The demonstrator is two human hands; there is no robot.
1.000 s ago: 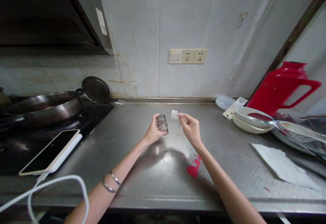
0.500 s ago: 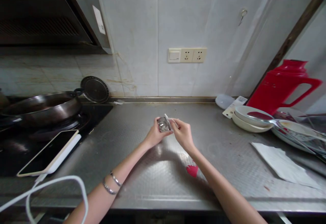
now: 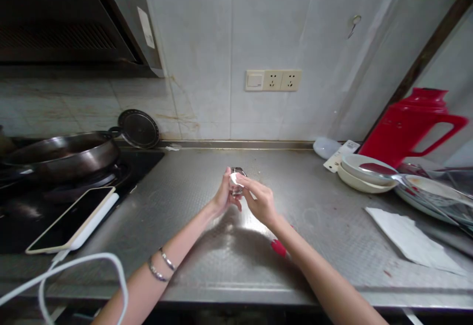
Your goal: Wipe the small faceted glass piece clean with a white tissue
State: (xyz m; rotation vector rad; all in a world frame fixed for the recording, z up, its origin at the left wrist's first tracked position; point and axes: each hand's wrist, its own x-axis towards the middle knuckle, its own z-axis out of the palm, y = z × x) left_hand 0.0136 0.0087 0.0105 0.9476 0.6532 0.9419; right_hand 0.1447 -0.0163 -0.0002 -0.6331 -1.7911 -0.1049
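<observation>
Above the middle of the steel counter, my left hand (image 3: 222, 194) grips a small clear glass container (image 3: 236, 192) from its left side. A white piece of tissue (image 3: 235, 179) is pinched in the fingers of my right hand (image 3: 260, 198) and lies against the upper part of the glass. My right fingers hide part of the container, so its exact kind is unclear. On the counter below my right forearm is a small red thing (image 3: 278, 247), partly covered by the arm.
Left, a pan (image 3: 66, 155) sits on the black stove beside a phone (image 3: 72, 221) with a white cable (image 3: 88, 258). Right stand a red thermos jug (image 3: 408, 125), stacked bowls (image 3: 364, 179), plates (image 3: 432, 192) and a white paper napkin (image 3: 410, 238). A socket panel (image 3: 273, 80) is on the wall.
My right hand has moved slightly left and down, bringing the tissue from the container's right edge across its near upper side. My left hand has turned the glass container.
</observation>
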